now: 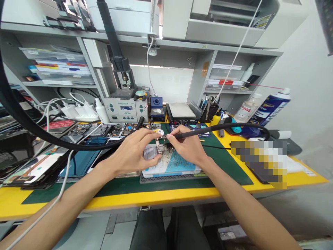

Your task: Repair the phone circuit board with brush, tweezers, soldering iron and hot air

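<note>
My left hand point(132, 149) curves its thumb and fingers around a small metal clamp-like fixture point(161, 147), gripping its left side. Any small part seated in the fixture is too tiny to make out. In my right hand point(186, 146) is a black pen-like handpiece point(191, 133), pinched near its front end, with a thick black cord running off to the right. The handpiece's tip is close to the fixture but partly hidden by my fingers. Beneath both hands lies a blue-and-white printed pad point(177, 168), scattered with dark specks, on a grey perforated base point(166, 179).
Several phones and phone parts point(80, 156) crowd the left of the green mat point(229, 170). A rework station point(126, 108) and a small hot plate point(182, 113) stand behind. Bottles and a spray can point(272, 107) are at right. A thick black hose point(52, 137) arcs across the left.
</note>
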Available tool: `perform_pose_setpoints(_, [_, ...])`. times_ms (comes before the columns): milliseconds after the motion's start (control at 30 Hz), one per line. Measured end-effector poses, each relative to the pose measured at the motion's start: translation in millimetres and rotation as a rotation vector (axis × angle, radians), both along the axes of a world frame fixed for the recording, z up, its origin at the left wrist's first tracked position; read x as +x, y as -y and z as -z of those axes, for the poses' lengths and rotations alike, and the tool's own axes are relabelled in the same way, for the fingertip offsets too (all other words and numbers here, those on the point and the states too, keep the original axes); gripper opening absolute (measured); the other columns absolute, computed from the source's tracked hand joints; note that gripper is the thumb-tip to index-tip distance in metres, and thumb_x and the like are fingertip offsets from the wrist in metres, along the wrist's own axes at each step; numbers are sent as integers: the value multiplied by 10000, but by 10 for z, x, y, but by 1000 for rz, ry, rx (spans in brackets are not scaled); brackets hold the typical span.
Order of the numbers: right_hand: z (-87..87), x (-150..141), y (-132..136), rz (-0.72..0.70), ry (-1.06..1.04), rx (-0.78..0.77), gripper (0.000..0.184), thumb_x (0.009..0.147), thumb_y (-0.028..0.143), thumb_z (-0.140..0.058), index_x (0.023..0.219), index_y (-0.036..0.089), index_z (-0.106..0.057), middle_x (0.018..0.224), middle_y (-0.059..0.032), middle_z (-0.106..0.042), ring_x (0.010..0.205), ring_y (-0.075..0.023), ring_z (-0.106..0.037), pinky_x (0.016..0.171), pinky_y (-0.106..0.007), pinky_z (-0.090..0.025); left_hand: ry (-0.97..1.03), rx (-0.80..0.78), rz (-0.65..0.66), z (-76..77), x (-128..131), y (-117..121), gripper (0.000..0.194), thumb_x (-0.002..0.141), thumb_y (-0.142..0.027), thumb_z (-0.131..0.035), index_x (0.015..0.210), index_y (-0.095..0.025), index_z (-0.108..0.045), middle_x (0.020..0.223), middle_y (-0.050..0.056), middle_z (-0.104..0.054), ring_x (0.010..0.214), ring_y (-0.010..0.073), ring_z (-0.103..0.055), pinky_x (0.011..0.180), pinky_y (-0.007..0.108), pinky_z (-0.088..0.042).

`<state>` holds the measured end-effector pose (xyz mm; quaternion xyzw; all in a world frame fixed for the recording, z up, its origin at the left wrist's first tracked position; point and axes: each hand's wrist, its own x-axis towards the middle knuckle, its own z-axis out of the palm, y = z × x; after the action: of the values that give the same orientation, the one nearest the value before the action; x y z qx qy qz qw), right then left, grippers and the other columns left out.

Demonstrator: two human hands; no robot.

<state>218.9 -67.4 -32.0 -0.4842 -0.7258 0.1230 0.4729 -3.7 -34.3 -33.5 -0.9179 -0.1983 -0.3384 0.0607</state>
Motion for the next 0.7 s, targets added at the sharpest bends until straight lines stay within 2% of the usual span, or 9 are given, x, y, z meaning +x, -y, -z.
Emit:
perform_pose_setpoints(333, [-24, 11, 15, -5, -4, -15, 198, 897, 258, -640, 728, 197, -558, 663, 19, -560, 592, -137, -520, 549, -268, -382, 7, 3, -4, 9, -1, -11, 491, 853, -329, -701, 1271, -117, -557, 1186, 176, -660, 1082, 299, -654, 932, 450, -571])
perform_pose_setpoints(700, [-14, 30, 18, -108, -9, -21, 208, 932, 302, -616, 759, 202, -557, 678, 8, -561, 600, -144, -515, 561, -279, -384, 9, -7, 10, -9, 1, 14, 494, 849, -317, -705, 1282, -133, -556, 1193, 180, -662, 1101, 303, -657, 946, 455, -572])
